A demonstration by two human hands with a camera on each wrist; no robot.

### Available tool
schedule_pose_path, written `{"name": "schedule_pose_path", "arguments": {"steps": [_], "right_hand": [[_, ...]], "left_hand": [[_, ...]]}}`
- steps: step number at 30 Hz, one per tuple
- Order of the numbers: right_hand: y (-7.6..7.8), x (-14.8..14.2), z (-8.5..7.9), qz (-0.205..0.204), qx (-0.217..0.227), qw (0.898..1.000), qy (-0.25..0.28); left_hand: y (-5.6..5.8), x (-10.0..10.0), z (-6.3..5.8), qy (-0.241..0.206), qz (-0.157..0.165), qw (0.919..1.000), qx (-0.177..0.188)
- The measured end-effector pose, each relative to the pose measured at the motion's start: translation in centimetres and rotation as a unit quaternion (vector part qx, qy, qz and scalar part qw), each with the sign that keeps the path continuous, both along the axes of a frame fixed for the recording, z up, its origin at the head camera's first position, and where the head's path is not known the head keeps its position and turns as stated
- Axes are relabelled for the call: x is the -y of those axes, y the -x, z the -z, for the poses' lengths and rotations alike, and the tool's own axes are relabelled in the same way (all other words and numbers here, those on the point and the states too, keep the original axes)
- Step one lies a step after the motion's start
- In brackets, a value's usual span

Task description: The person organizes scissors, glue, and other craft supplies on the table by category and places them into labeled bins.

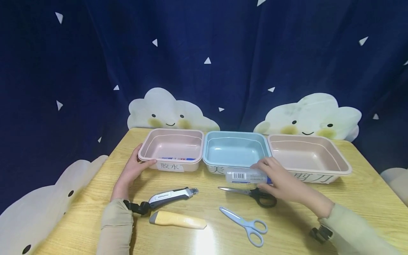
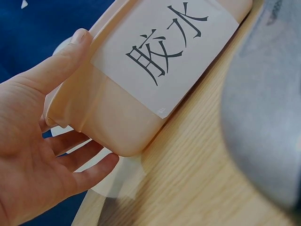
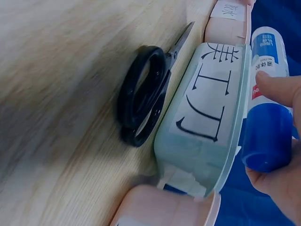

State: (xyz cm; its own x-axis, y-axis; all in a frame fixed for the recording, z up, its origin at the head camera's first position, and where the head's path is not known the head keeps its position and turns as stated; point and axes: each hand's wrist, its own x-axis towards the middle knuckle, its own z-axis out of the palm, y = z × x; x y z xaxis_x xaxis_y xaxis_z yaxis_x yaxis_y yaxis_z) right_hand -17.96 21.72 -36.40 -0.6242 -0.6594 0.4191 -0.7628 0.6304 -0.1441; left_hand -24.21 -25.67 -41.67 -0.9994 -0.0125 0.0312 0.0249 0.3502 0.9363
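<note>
My left hand (image 1: 131, 172) grips the near left corner of the left pink bin (image 1: 193, 166), thumb at the rim and fingers round the side. Blue-and-white items lie inside that bin. In my right hand (image 1: 282, 181) is a liquid glue bottle (image 1: 243, 176), clear with a blue end in the right wrist view, held sideways before the blue bin (image 1: 210, 161). Black-handled scissors (image 1: 265, 200) lie on the table below the right hand. A grey-and-white utility knife (image 1: 172, 196) lies right of the left wrist.
A second pink bin (image 1: 341, 166) stands at the right of the row; all three bins carry paper labels. Nearer me lie a yellow cutter (image 1: 178, 219) and light blue scissors (image 1: 245, 223). A dark blue curtain (image 1: 204, 42) hangs behind the wooden table (image 1: 140, 241).
</note>
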Motion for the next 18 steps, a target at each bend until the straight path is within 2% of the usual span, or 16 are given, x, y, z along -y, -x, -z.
{"name": "schedule_pose_path", "arguments": {"steps": [10,14,18], "right_hand": [[2.2,2.1,0.0,-0.021,0.006,0.999,0.028],[3.0,3.0,-0.3,-0.013,0.023,0.999,0.026],[3.7,4.1,-0.6,0.0,0.045,0.999,0.019]], "left_hand": [[0.2,-0.1,-0.1,-0.001,0.004,1.0,-0.004],[0.4,0.0,0.0,-0.007,0.008,0.9999,-0.002],[0.1,-0.2,-0.4,-0.009,0.011,0.9999,0.004]]}}
